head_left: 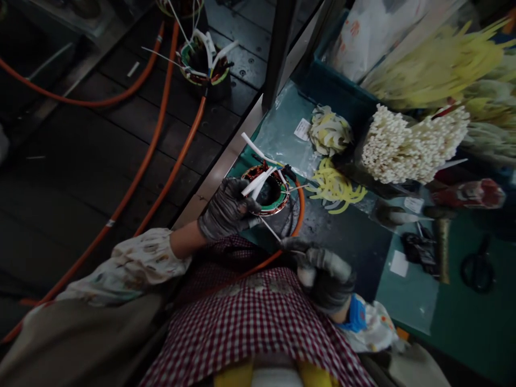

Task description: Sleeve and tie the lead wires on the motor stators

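Note:
My left hand, in a grey glove, grips the near rim of a round motor stator with copper windings and white sleeves sticking out of it. The stator rests at the edge of a green bench mat. My right hand, also gloved, is closed on a thin white cord that runs up to the stator. An orange cable loops around the stator's right side and down over my checked apron.
A bundle of white tubes, yellow sleeve pieces and yellow strips lie at the back right. Black scissors rest at the right. Another stator with orange cables sits on the dark floor at the left.

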